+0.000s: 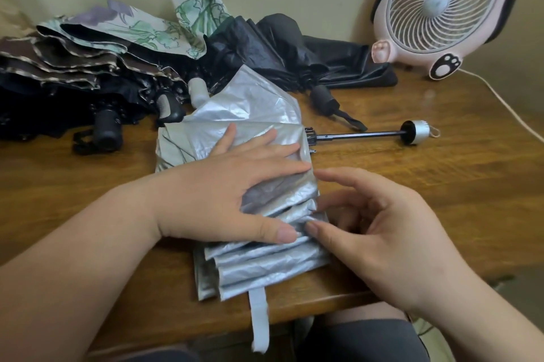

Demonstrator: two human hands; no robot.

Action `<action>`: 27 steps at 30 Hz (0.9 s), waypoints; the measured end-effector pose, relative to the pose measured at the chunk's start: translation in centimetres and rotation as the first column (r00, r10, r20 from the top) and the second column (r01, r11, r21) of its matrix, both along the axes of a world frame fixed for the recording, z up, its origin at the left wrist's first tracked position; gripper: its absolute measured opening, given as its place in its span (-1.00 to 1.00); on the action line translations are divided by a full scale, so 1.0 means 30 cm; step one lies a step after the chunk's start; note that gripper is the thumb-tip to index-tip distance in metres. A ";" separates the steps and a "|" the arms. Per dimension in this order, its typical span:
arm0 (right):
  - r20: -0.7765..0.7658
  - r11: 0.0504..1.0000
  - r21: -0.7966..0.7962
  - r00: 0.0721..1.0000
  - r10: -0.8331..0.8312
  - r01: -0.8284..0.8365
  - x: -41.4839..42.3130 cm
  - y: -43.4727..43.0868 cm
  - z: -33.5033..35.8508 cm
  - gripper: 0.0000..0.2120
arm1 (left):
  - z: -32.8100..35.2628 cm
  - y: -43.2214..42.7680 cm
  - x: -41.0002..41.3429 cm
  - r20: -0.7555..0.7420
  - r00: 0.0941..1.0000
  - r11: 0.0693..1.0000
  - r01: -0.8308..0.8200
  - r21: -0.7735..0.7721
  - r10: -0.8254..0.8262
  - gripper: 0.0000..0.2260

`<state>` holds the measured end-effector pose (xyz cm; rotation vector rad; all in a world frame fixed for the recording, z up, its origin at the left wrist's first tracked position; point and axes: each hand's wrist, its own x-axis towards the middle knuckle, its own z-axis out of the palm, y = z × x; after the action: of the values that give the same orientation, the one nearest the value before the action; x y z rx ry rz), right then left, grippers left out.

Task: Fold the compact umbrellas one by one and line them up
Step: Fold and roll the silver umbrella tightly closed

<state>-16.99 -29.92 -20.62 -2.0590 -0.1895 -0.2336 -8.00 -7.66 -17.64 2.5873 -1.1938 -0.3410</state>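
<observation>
A silver compact umbrella (259, 108) lies flat on the wooden table (397, 185), its canopy pleated into folds. Its black shaft runs right to a silver handle (413, 132), and its strap (259, 320) hangs over the table's front edge. My left hand (223, 190) lies spread on the canopy with straight fingers, pressing the folds down. My right hand (382, 232) is at the canopy's right edge with curled fingers, its thumb tip touching a pleat beside my left thumb. I cannot tell whether its fingers pinch the fabric.
Several unfolded umbrellas lie heaped at the back: a brown-trimmed black one (59, 73), a floral one (141, 28) and a black one (294, 52). A pink desk fan (441, 8) stands back right, its cord (506, 105) trailing off the right edge.
</observation>
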 end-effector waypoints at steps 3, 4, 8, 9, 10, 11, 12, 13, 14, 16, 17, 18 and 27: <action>-0.040 0.998 -0.037 0.998 -0.053 0.052 0.012 0.006 0.012 -0.60 | 0.001 0.005 0.003 0.001 1.000 1.000 0.008 -0.015 -0.008 -0.24; -0.063 0.999 -0.024 0.997 -0.050 0.049 0.013 0.007 0.018 -0.62 | 0.002 0.007 0.003 0.005 1.000 1.000 0.012 -0.014 -0.011 -0.24; -0.238 0.988 0.155 0.970 0.054 -0.017 0.018 -0.001 0.056 -0.52 | 0.001 0.002 -0.002 0.041 0.999 0.997 0.018 0.077 -0.021 -0.15; -0.273 0.985 0.165 0.958 0.092 -0.048 0.021 -0.002 0.067 -0.48 | 0.001 0.000 -0.003 0.058 0.998 0.993 0.019 0.119 -0.026 -0.11; -0.302 0.985 0.154 0.946 0.120 -0.076 0.024 -0.004 0.076 -0.45 | 0.001 -0.004 -0.004 0.073 0.997 0.987 0.019 0.159 -0.031 -0.08; -0.325 0.986 0.137 0.936 0.133 -0.092 0.027 -0.005 0.083 -0.44 | 0.001 -0.007 -0.005 0.081 0.996 0.982 0.019 0.190 -0.035 -0.07; -0.341 0.988 0.125 0.931 0.132 -0.094 0.029 -0.005 0.087 -0.45 | 0.002 -0.010 -0.006 0.083 0.996 0.977 0.019 0.213 -0.037 -0.06; -0.352 0.990 0.114 0.928 0.122 -0.086 0.031 -0.006 0.087 -0.48 | 0.003 -0.013 -0.007 0.084 0.996 0.973 0.018 0.231 -0.038 -0.06; -0.359 0.991 0.108 0.926 0.113 -0.079 0.033 -0.006 0.086 -0.51 | 0.003 -0.016 -0.008 0.084 0.996 0.969 0.017 0.245 -0.039 -0.06; -0.368 0.990 0.118 0.922 0.115 -0.077 0.034 -0.004 0.081 -0.52 | 0.004 -0.019 -0.012 0.081 0.996 0.968 0.016 0.251 -0.037 -0.04; -0.370 0.987 0.139 0.920 0.126 -0.080 0.034 -0.006 0.077 -0.52 | 0.003 -0.020 -0.013 0.079 0.996 0.969 0.015 0.248 -0.035 -0.03; -0.370 0.983 0.165 0.919 0.136 -0.079 0.033 -0.010 0.073 -0.52 | 0.003 -0.020 -0.016 0.076 0.996 0.969 0.015 0.246 -0.034 -0.03; -0.224 0.951 0.308 0.974 0.044 0.028 0.014 -0.010 0.063 -0.74 | -0.003 -0.018 -0.017 0.084 0.996 0.971 0.008 0.237 -0.029 0.02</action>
<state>-16.56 -30.21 -18.73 -1.7545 -0.0163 -0.0166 -8.51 -8.21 -17.73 2.8224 -1.2782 -0.4006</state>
